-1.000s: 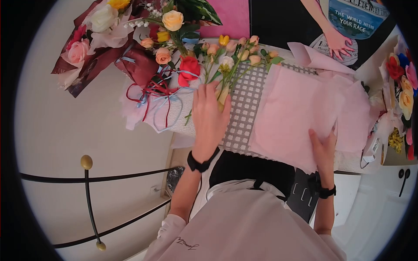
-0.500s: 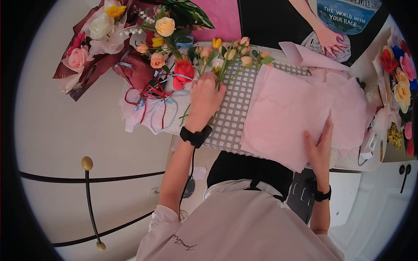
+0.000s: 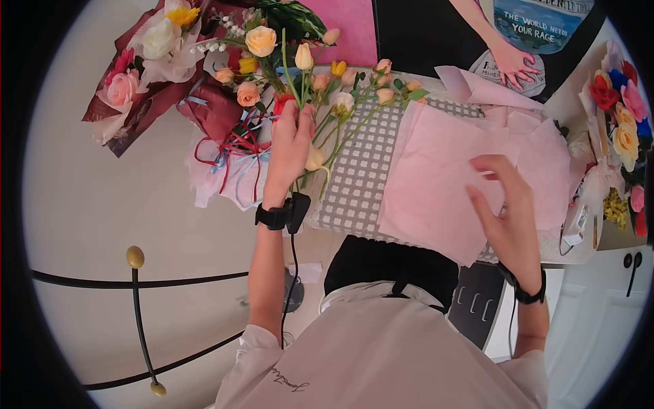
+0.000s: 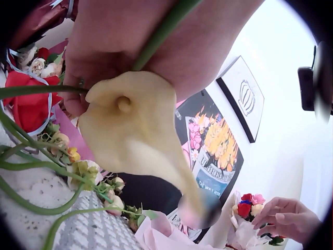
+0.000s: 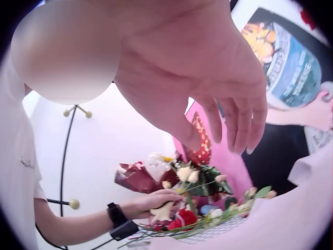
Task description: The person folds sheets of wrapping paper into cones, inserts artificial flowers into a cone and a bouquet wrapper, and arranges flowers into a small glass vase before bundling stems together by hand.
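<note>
My left hand (image 3: 289, 150) grips flower stems above the left part of the table. A cream calla lily (image 4: 130, 120) hangs bloom-down beside the palm in the left wrist view, and a pale closed bloom (image 3: 304, 56) rises beyond the fingers. The hand partly hides a red rose (image 4: 32, 101). Peach and white roses (image 3: 345, 102) lie on long green stems just right of this hand. My right hand (image 3: 507, 218) hovers with fingers loosely bent and nothing between them, over pink tissue paper sheets (image 3: 443, 177).
A wrapped burgundy bouquet (image 3: 146, 75) stands at the back left, near red and blue ribbons (image 3: 238, 157). Under the paper lies a grey checked cloth (image 3: 354, 191). Another bouquet (image 3: 620, 123) stands at the far right, and a painted picture (image 3: 443, 34) leans behind.
My left hand has moved left with flower stems, away from the stems on the cloth. My right hand has let go of the pink paper's edge and lifted.
</note>
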The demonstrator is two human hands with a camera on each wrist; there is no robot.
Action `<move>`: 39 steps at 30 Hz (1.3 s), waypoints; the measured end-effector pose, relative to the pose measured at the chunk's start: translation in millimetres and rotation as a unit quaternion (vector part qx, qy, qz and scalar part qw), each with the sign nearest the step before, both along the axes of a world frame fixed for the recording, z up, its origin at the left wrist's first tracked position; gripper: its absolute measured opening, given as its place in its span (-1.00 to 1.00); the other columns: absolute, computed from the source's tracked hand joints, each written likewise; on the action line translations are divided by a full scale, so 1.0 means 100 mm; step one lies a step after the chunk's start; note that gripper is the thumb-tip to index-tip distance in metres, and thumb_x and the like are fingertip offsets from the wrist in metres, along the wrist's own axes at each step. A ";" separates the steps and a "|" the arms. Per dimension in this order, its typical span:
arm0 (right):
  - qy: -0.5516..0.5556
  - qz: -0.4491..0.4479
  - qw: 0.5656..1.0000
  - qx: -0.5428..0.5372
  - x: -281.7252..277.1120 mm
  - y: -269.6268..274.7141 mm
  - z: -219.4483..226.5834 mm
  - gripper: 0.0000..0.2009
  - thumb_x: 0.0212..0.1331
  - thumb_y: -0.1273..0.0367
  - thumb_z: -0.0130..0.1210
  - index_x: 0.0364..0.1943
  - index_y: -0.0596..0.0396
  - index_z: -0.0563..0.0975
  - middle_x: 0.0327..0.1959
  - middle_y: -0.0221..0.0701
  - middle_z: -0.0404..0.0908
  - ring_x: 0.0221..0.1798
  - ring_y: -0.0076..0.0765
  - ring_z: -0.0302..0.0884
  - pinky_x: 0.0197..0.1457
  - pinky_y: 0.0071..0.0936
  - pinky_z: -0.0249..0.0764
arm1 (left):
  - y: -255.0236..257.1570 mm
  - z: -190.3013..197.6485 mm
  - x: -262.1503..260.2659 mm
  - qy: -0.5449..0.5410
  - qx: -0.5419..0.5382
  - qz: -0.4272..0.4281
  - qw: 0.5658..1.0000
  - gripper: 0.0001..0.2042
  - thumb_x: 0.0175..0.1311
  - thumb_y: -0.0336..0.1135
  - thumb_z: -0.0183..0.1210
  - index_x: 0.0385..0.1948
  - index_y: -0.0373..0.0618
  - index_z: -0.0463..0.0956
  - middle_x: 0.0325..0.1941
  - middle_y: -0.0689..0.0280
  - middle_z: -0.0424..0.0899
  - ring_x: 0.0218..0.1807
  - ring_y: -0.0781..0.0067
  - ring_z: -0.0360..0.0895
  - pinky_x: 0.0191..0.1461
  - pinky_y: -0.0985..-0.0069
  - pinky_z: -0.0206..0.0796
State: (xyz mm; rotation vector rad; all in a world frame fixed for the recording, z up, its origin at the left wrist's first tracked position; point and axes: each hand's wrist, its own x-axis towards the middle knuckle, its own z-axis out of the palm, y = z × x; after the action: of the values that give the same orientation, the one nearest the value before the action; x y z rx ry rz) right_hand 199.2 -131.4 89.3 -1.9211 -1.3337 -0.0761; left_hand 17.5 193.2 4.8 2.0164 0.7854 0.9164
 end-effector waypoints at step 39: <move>0.495 0.147 0.856 -0.005 0.04 2.18 -0.54 -0.84 0.34 0.50 0.26 -0.05 0.21 0.64 -0.11 -0.34 0.70 -0.04 -0.32 0.76 0.10 -0.38 0.72 | -0.15 0.08 -0.54 -0.010 -0.125 -0.045 0.991 -0.68 0.66 -0.16 0.03 0.09 -0.24 0.58 -0.57 0.43 0.46 -0.58 0.67 0.42 -0.46 0.61 0.25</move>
State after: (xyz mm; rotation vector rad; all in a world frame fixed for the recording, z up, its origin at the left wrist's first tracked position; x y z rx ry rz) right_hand 203.1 86.8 34.9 -1.3632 -0.8540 0.9495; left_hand -36.1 178.6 13.2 1.8050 0.7529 0.7464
